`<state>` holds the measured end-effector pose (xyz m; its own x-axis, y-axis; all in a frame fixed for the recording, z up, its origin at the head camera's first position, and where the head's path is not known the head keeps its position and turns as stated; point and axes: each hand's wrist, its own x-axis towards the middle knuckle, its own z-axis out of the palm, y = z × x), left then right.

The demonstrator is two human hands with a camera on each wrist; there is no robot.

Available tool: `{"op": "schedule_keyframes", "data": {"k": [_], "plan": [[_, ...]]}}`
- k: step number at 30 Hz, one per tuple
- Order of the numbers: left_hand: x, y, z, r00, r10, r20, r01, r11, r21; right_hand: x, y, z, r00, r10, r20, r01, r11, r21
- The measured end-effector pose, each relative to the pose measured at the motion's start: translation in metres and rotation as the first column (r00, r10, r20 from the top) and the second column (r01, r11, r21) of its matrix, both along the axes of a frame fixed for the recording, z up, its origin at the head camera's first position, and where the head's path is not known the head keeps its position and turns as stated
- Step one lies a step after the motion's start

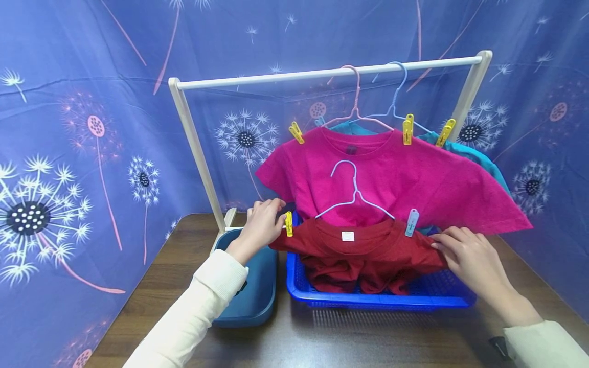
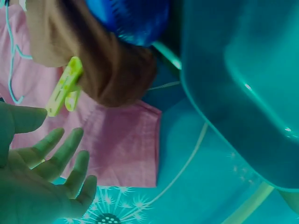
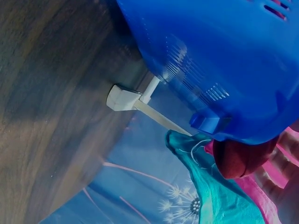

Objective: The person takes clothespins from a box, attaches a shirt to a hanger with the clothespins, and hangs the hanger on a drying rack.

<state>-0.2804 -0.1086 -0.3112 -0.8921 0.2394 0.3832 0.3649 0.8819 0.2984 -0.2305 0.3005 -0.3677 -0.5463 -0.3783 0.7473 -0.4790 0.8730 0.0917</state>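
A dark red T-shirt [image 1: 359,250] lies bunched over the blue basket, with a light blue hanger [image 1: 355,191] in its neck. The hanger's hook is free, in front of a magenta shirt. A yellow clothespin [image 1: 289,224] grips the left shoulder and a pale blue clothespin [image 1: 411,223] the right. My left hand [image 1: 264,222] is beside the yellow clothespin; in the left wrist view its fingers are spread and its thumb tip is close to the clip [image 2: 65,88]. My right hand [image 1: 471,260] is at the right sleeve [image 3: 243,156], its fingers fairly straight and partly hidden.
A rack [image 1: 322,74] carries the magenta shirt [image 1: 368,174] on a pink hanger and a teal shirt [image 1: 483,161] behind it, with yellow clips. The blue basket [image 1: 382,301] stands beside a teal bin [image 1: 250,306] on the wooden table [image 1: 161,306]. Patterned cloth hangs behind.
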Motion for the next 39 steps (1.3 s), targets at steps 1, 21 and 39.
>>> {"op": "schedule_keyframes", "data": {"k": [1, 21, 39], "plan": [[0.001, -0.002, -0.002, 1.000, 0.005, 0.021, -0.005, 1.000, -0.002, 0.000, 0.000, 0.000, 1.000, 0.002, 0.000, -0.002, 1.000, 0.000], [0.004, -0.014, -0.034, 0.994, 0.023, 0.105, -0.016, 0.998, -0.067, -0.002, -0.003, 0.000, 1.000, -0.018, 0.001, 0.018, 1.000, 0.010], [0.008, -0.019, -0.040, 0.999, 0.007, -0.041, -0.009, 0.999, -0.038, -0.001, -0.009, -0.001, 0.997, 0.011, 0.075, -0.015, 0.998, 0.060]]}}
